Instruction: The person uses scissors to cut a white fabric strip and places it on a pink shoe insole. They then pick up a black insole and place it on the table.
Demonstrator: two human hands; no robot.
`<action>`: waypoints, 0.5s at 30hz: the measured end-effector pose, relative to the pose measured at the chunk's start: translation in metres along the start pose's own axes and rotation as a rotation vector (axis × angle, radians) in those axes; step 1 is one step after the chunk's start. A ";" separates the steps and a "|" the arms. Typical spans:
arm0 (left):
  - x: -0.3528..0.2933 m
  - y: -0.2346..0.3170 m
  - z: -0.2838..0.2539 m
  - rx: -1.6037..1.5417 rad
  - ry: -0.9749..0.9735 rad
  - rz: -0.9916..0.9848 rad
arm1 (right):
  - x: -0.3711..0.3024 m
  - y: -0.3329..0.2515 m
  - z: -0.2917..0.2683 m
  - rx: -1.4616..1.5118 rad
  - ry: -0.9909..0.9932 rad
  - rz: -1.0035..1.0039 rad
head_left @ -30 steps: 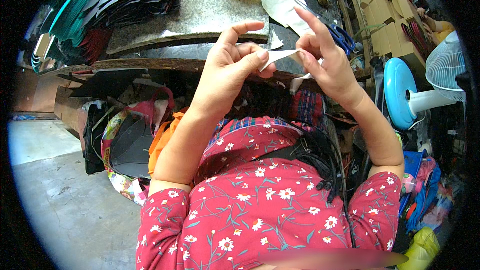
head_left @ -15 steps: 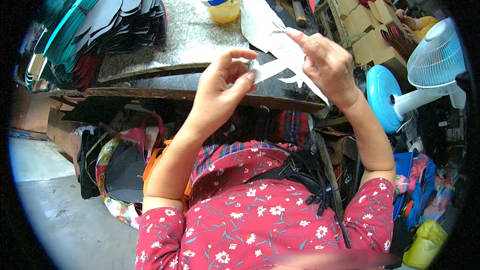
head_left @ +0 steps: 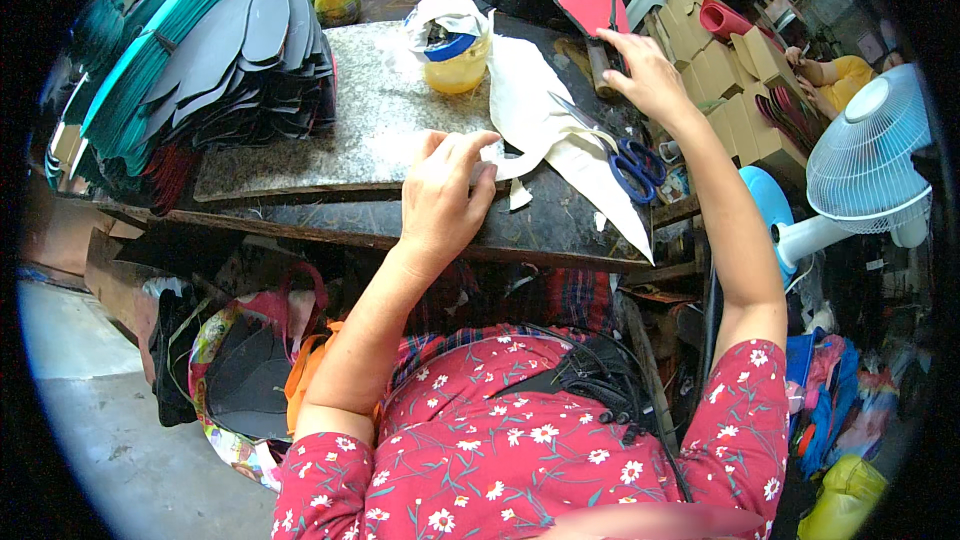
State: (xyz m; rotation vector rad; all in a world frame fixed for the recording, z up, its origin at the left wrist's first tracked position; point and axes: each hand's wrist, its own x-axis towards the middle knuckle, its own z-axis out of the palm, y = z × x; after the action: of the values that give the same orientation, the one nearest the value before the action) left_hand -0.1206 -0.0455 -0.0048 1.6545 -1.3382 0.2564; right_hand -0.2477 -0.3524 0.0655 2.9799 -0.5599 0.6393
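Note:
My left hand (head_left: 445, 190) is over the front of the bench, its fingers pinched on a narrow white strip (head_left: 520, 162) that looks like cloth. The strip runs right toward a larger white cloth piece (head_left: 525, 90). On that piece lies a pair of scissors (head_left: 637, 172), dark blue handles to the right and blades pointing up and left. Farther back, my right hand (head_left: 648, 80) is stretched out with fingers apart, beside a wooden handle (head_left: 600, 70) and below a red, black-edged piece (head_left: 592, 10). I cannot tell whether it touches the handle.
A yellowish jar (head_left: 458, 72) with a blue rim stands on the grey board (head_left: 365, 90). Stacked dark sole-shaped pieces (head_left: 250, 50) fill the left side. A blue-and-white fan (head_left: 868, 155) and cardboard boxes (head_left: 735, 65) are at right. Another person's arm (head_left: 820, 70) shows beyond.
My right hand has left the white cloth and moved back toward the wooden handle. The scissors now lie on the cloth. My left hand keeps its pinch, slightly lower.

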 end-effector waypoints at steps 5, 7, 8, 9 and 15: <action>0.001 -0.002 0.000 0.014 0.013 -0.002 | 0.055 -0.022 0.036 0.148 0.019 -0.012; 0.001 0.000 -0.001 0.019 0.009 -0.019 | 0.060 -0.054 0.046 0.745 -0.066 -0.044; 0.001 0.000 -0.001 0.023 0.006 -0.023 | 0.063 -0.071 0.049 0.821 -0.063 -0.047; 0.001 0.001 -0.001 0.023 -0.002 -0.022 | 0.066 -0.087 0.051 0.887 -0.033 -0.133; 0.002 0.003 -0.002 0.009 -0.026 -0.031 | 0.082 -0.137 0.042 0.240 0.301 -0.639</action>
State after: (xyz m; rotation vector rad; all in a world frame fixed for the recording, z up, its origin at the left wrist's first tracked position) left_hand -0.1213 -0.0446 -0.0008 1.6898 -1.3309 0.2232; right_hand -0.1133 -0.2568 0.0650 2.9061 0.5007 1.0942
